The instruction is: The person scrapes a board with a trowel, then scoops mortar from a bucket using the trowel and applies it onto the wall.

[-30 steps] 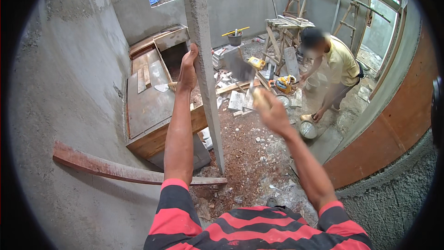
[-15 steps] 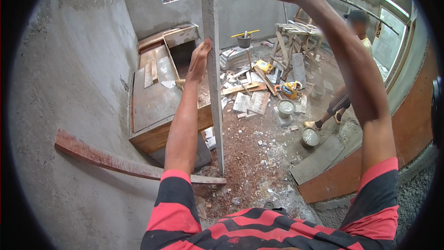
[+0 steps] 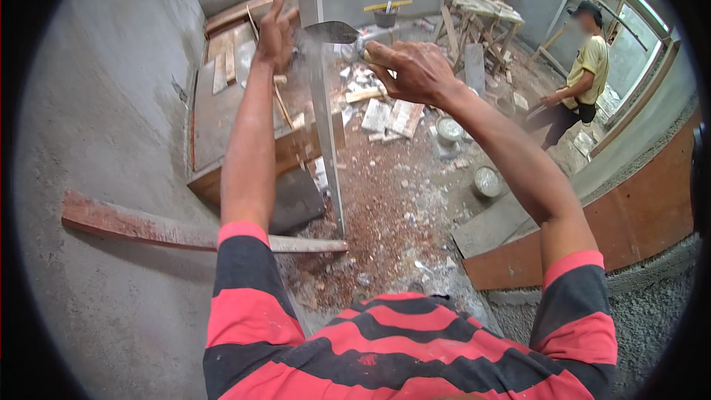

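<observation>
1. Head view: a trowel (image 3: pixel 332 32) is gripped by its handle in the right hand (image 3: pixel 415 72), the fingers wrapped closely around it.
2. The trowel's dark blade is held level, pointed leftward across the upper part of an upright grey post (image 3: pixel 329 133); whether the post is touched by it cannot be told.
3. The left hand (image 3: pixel 275 35) is raised just left of the post, its fingers spread wide and nothing seen gripped; contact with the post cannot be made out.
4. By the post's lower end, a reddish plank (image 3: pixel 148 227) is seen extending from the left wall.
5. Behind the left forearm, a box-like wooden structure (image 3: pixel 215 124) is partly covered.
6. Rubble and wood scraps are scattered over the floor (image 3: pixel 378 200), with two mortar-filled buckets (image 3: pixel 487 181) placed to the right.
7. Farther right, a co-worker (image 3: pixel 590 70) in a yellow shirt is seen.
</observation>
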### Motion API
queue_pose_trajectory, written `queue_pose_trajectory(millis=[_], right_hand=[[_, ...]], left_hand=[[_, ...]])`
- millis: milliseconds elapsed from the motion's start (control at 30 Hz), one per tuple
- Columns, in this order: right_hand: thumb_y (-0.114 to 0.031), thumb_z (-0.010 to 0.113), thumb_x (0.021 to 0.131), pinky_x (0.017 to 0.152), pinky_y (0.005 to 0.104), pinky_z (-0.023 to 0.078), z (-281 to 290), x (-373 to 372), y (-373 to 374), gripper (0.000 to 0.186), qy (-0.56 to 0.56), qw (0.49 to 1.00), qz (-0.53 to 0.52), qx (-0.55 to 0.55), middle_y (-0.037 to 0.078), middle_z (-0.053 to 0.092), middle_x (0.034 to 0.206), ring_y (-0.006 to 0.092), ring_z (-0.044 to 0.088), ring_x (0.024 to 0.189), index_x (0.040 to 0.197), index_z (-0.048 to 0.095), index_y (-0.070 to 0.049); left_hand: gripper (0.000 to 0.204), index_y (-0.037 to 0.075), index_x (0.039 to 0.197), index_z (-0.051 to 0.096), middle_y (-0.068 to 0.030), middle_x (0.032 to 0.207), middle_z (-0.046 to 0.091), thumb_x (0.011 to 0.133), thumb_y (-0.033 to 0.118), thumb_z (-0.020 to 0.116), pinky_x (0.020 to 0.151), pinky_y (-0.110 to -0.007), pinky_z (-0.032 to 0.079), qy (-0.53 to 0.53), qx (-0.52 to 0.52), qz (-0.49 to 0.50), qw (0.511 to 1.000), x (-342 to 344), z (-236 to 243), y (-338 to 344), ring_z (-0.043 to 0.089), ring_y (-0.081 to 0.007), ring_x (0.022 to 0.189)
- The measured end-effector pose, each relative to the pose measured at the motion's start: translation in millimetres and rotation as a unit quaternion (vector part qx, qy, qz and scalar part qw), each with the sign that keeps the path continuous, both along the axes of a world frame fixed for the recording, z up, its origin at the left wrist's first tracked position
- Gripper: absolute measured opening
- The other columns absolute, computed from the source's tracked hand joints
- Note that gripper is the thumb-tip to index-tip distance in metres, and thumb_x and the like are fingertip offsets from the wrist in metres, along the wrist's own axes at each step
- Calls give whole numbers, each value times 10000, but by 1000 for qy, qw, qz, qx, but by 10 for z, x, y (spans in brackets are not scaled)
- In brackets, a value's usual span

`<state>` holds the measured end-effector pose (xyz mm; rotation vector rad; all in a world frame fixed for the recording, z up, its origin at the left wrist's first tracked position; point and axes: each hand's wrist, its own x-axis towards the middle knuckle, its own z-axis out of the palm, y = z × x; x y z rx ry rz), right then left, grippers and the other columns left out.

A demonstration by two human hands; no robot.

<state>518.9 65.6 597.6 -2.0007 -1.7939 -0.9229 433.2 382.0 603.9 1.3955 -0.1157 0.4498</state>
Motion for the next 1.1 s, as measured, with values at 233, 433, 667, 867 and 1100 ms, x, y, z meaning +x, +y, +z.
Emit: queue_pose_trajectory(millis=[233,433,667,867,1100], right_hand=[[-175,621,927,500,502,505,-1401,-236,104,327,79,991,-19,-106,222,675,816,384,681,571,1236,536,-112],[-97,570,932,495,393,537,-2535,-559,199,396,102,966,-29,-235,191,670,845,312,679,567,1319,492,-58],[-172,544,954,625,503,579,-4185,-782,-436,241,233,876,-87,-412,236,705,838,385,729,769,1139,663,-75],[-257,611,944,719,546,539,-3000,-1257,-182,355,515,830,-195,-81,261,717,882,477,693,807,1270,647,-120],[-240,596,937,740,533,535,-2527,-1392,370,333,564,817,-109,-58,241,710,914,440,696,831,1225,653,-82]], left_hand=[[960,-72,1506,416,-210,1506,498,975,727,471,1174,-456,353,16,148,78,986,-92,210,-156,441,-317,1420],[899,-43,1453,517,-173,1422,573,987,725,471,1109,-452,413,15,162,96,982,-107,44,-99,525,-297,1315],[919,-45,1438,533,-174,1373,602,967,743,498,1116,-411,396,-24,189,186,964,-286,30,-340,521,-285,1311],[882,10,1384,595,-138,1279,659,933,765,540,1058,-432,434,-31,176,324,929,-487,35,-10,594,-271,1198],[715,-5,969,715,-84,915,706,937,703,615,790,-326,516,-31,243,482,841,-583,-20,-243,663,-194,865]])
